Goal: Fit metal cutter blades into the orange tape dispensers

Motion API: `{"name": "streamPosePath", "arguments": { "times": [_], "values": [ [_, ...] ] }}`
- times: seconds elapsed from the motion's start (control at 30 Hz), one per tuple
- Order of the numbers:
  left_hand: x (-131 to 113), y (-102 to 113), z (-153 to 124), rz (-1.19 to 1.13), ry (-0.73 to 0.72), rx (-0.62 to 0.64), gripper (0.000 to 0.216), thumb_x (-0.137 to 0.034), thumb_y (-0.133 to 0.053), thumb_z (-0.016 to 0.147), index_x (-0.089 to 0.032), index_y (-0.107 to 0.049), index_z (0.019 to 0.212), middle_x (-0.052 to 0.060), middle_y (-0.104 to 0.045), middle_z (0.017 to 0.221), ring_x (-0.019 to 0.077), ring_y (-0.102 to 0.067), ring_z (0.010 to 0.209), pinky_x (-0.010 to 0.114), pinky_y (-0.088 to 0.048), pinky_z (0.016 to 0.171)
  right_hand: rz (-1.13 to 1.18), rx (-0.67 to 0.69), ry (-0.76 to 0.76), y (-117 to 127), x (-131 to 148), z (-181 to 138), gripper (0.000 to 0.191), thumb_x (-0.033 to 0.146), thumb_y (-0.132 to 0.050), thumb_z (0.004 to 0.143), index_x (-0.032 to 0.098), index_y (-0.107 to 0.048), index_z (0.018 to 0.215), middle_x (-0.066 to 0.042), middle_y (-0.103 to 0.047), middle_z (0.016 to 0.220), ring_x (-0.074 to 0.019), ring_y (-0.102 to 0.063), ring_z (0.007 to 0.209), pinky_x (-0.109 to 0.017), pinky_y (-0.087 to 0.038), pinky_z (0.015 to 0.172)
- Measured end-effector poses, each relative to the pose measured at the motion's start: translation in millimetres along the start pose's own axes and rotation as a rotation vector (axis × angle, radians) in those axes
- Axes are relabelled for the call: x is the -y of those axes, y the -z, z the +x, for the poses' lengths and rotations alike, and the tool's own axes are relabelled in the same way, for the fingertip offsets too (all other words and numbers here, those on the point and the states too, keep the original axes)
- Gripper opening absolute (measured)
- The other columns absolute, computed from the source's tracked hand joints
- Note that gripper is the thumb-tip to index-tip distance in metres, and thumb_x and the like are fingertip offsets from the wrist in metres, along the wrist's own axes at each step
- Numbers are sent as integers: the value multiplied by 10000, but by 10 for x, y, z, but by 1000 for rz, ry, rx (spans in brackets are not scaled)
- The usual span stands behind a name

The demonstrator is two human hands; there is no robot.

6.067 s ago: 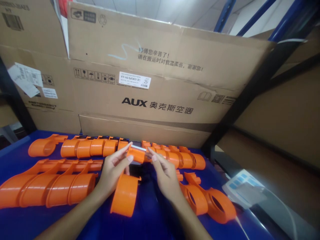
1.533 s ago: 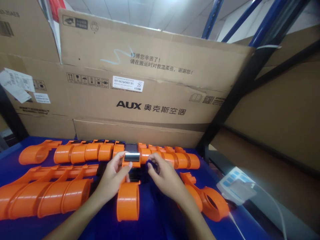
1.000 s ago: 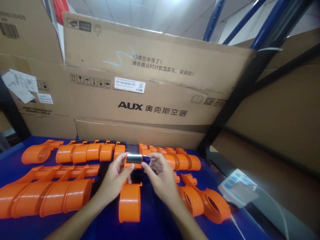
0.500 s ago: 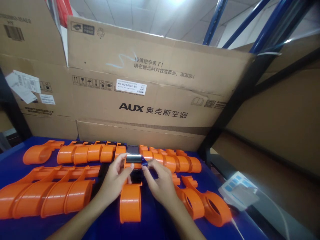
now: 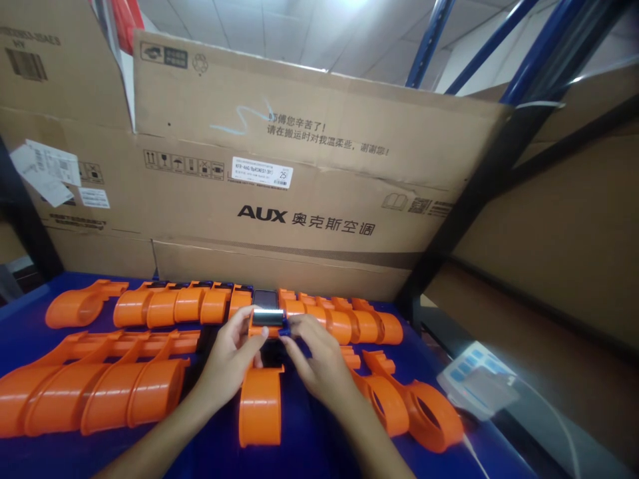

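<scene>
Held dispenser (image 5: pixel 260 407): we see plain bright orange.
Toothed strip (image 5: pixel 268 318): near-black, its teeth pale as we view them.
Small fingertip piece (image 5: pixel 285 330): deep blue.
Back-row dispensers (image 5: pixel 188 307): orange again, some topped, we note, with dark blue-black.
Tabletop (image 5: pixel 310 459): solid deep blue.
Carton (image 5: pixel 200 216): brown, where we find black print and a pale-blue zigzag.
Label (image 5: pixel 261 173): white, black lettering.
Device (image 5: pixel 476 362): white with light-blue rectangles.
Rack bar (image 5: pixel 430 43): blue.

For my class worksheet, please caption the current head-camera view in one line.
The left hand holds an orange tape dispenser; the right hand, a small blue piece beside its toothed edge.
</scene>
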State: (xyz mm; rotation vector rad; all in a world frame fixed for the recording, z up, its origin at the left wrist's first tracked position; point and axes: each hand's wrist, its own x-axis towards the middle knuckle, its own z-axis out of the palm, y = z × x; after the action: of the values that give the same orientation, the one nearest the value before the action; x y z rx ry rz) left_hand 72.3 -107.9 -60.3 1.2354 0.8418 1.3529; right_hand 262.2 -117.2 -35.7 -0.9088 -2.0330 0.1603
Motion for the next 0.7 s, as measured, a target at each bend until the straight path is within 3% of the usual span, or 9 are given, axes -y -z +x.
{"name": "streamPosePath", "arguments": {
  "times": [0.2, 0.33, 0.43, 0.5, 0.6, 0.7],
  "values": [
    [13, -7, 14, -47, -4, 9, 465, -373, -751, 837, -221, -579, 1242, 16, -699, 918, 96, -576, 505, 241, -505, 502, 55, 15, -36, -10, 31, 8, 136, 237, -574, 1000, 233, -525, 873, -74, -624, 968, -226, -596, 929, -354, -495, 844],
    [-65, -29, -16, -104, 27, 42, 501, -374, -753, 851, -219, -556, 1285, -2, -702, 802, 105, -588, 482, 227, -487, 494, 185, -41, -131, 17, 99, -4, 172, 300, -602, 988, 241, -500, 863, -52, -627, 964, -216, -603, 913, -347, -479, 852],
    [-148, -50, -47, -164, 77, 106, 709, -387, -730, 884, -235, -393, 1488, -22, -687, 643, 149, -640, 487, 243, -511, 537, 412, -156, -265, 38, 148, -5, 145, 380, -523, 1026, 263, -474, 956, -37, -644, 991, -211, -617, 920, -347, -474, 863],
    [-187, -64, -68, -199, 106, 173, 836, -387, -718, 901, -253, -247, 1578, -13, -705, 648, 184, -694, 534, 283, -552, 606, 588, -156, -356, 49, 169, 7, 137, 415, -479, 1043, 286, -467, 1089, -27, -659, 1017, -215, -630, 959, -355, -469, 898],
    [-204, -80, -104, -261, 159, 273, 875, -355, -730, 900, -311, -206, 1599, 82, -766, 998, 214, -755, 650, 351, -598, 696, 812, -9, -430, 56, 173, 27, 260, 447, -511, 1023, 303, -457, 1232, -19, -666, 1016, -218, -644, 952, -373, -465, 937],
    [-194, -85, -146, -328, 219, 378, 877, -273, -796, 845, -376, -309, 1566, 148, -593, 1435, 288, -772, 926, 404, -618, 791, 918, 50, -443, 36, 152, 34, 272, 471, -601, 968, 291, -487, 1137, -9, -637, 972, -202, -627, 873, -345, -487, 860]
  ]
}}
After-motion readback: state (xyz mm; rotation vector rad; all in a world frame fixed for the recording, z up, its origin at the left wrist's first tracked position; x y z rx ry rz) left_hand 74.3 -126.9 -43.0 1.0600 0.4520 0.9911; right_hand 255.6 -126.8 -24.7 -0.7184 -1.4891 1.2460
